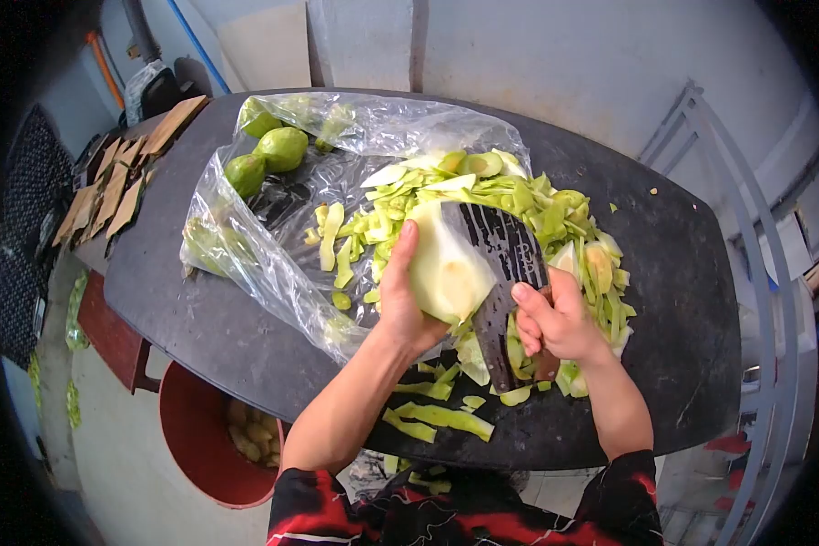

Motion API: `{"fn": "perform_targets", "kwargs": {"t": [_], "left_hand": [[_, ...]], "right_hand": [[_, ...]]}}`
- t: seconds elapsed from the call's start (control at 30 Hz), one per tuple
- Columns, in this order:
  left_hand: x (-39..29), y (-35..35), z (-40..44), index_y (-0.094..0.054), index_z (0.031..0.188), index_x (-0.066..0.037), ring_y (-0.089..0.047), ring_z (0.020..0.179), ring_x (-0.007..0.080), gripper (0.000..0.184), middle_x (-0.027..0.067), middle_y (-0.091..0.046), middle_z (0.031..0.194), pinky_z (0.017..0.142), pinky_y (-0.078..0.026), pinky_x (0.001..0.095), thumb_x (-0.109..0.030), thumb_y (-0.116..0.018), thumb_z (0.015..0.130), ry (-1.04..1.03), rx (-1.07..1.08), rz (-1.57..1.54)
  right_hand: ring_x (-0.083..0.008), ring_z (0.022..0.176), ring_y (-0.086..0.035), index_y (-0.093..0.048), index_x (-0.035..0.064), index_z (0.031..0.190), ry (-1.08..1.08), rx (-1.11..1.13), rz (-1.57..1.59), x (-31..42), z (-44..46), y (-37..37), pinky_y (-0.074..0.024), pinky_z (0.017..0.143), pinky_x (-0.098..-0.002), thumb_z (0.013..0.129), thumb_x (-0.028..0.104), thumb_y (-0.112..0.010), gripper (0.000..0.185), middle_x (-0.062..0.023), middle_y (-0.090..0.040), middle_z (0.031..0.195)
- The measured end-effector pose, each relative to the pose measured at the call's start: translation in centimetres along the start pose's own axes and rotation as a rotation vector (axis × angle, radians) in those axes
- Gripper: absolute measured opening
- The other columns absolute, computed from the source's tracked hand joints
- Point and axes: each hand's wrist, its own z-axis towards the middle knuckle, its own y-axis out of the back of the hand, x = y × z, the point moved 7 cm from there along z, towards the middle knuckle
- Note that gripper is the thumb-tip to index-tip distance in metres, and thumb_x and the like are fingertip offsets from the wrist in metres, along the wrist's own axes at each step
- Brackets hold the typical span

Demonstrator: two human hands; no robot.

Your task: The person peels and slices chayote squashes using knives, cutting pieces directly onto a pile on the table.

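Observation:
A pale peeled fruit (448, 268) rests in my left hand (402, 296), whose thumb lies along its left side. My right hand (557, 318) is wrapped round the brown handle of a wide dark cleaver (505, 246). The wet blade stands against the right side of the fruit. Behind and to the right of both hands lies a large heap of green peelings (546, 205). Several longer strips of peel (446, 419) lie near the table's front edge, below the fruit.
Whole green fruits (282, 149) sit in a clear plastic bag (273, 305) spread on the dark table (182, 314). Cardboard pieces (118, 187) lie at the left. A red bucket (191, 437) with pale items stands below. Grey metal rails (755, 246) rise at the right.

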Motion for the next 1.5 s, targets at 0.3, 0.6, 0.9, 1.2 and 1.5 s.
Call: {"fn": "perform_targets", "kwargs": {"t": [0.3, 0.6, 0.9, 1.2, 1.5], "left_hand": [[0.5, 1.3, 0.7, -0.059, 0.118, -0.014, -0.065, 0.094, 0.0213, 0.056, 0.0054, -0.065, 0.103, 0.086, -0.053, 0.0396, -0.061, -0.058, 0.089, 0.005, 0.004, -0.075], [0.1, 0.8, 0.3, -0.059, 0.118, -0.014, -0.064, 0.096, 0.0208, 0.053, 0.0052, -0.065, 0.104, 0.087, -0.051, 0.039, -0.059, -0.058, 0.09, -0.07, -0.031, -0.105], [-1.7, 1.0, 0.6, -0.052, 0.131, -0.015, -0.062, 0.104, 0.0253, 0.062, 0.0101, -0.063, 0.118, 0.089, -0.052, 0.0429, -0.063, -0.053, 0.092, -0.109, 0.088, -0.07], [-5.6, 2.2, -0.5, -0.038, 0.14, -0.019, -0.057, 0.114, 0.0325, 0.086, 0.0159, -0.054, 0.129, 0.09, -0.055, 0.0486, -0.081, -0.048, 0.082, -0.722, 0.083, -0.042], [-6.4, 2.4, -1.3, -0.037, 0.138, -0.019, -0.06, 0.111, 0.0303, 0.08, 0.0112, -0.052, 0.127, 0.084, -0.058, 0.0422, -0.08, -0.04, 0.086, -0.752, 0.012, -0.057]], "right_hand": [[-0.0086, 0.043, -0.046, -0.049, 0.0056, 0.097, -0.039, 0.013, 0.006, -0.6, 0.3, -0.1, -0.0446, 0.042, -0.0267, 0.103, 0.026, -0.052, 0.021, 0.0019, -0.044, 0.055], [-0.0093, 0.043, -0.047, -0.048, 0.0047, 0.096, -0.005, -0.002, 0.048, -1.1, 0.6, -0.3, -0.0445, 0.041, -0.0276, 0.103, 0.024, -0.054, 0.021, 0.001, -0.045, 0.055], [-0.0098, 0.044, -0.049, -0.053, 0.0012, 0.101, 0.088, -0.133, -0.129, 2.8, -0.6, 2.4, -0.0449, 0.042, -0.0288, 0.099, 0.013, -0.056, 0.012, 0.0002, -0.05, 0.057], [-0.0232, 0.057, -0.062, -0.053, 0.0001, 0.091, 0.769, -0.167, -1.312, 4.8, -4.4, -9.2, -0.0512, 0.047, -0.0331, 0.082, 0.004, -0.06, 0.013, -0.0101, -0.051, 0.072], [-0.0219, 0.055, -0.061, -0.054, -0.001, 0.096, 0.824, -0.161, -1.351, 4.0, -4.2, -10.0, -0.0501, 0.046, -0.0318, 0.083, 0.006, -0.058, 0.015, -0.0092, -0.05, 0.071]]}}
